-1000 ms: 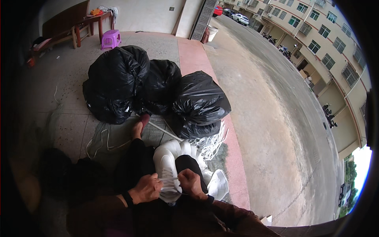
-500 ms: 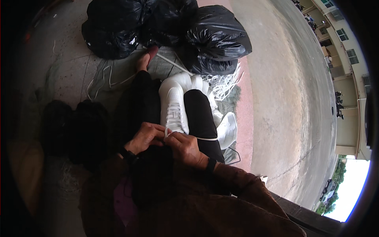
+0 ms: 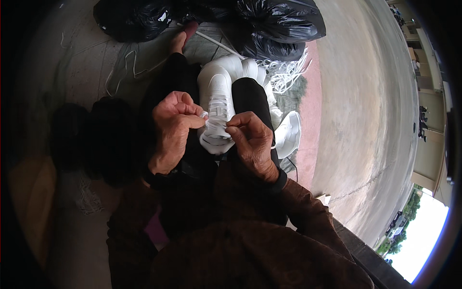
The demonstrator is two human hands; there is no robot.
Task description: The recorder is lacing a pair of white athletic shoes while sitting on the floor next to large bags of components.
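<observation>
A white lace-up sneaker (image 3: 214,82) rests between my knees, its toe pointing away from me and its opening nearest my body. My left hand (image 3: 173,127) is at the left side of the laces, with thumb and fingers pinched on a white shoelace. On the other side, my right hand (image 3: 252,143) pinches at the right eyelet edge, apparently on the same shoelace; its strand there is hard to make out. The lace rows (image 3: 217,107) cross the tongue between both hands. More white shoes (image 3: 226,67) lie against the sneaker's far end.
Black plastic bags (image 3: 284,24) stand at the far side. A heap of loose white laces (image 3: 288,74) lies before them. Another white shoe (image 3: 288,135) sits right of my knee. A pale stick (image 3: 211,41) and a stray lace (image 3: 127,72) lie on the ground sheet.
My hands, together at the sneaker's near end before, are now apart on either side of the laces and farther from my body. The view has shifted slightly.
</observation>
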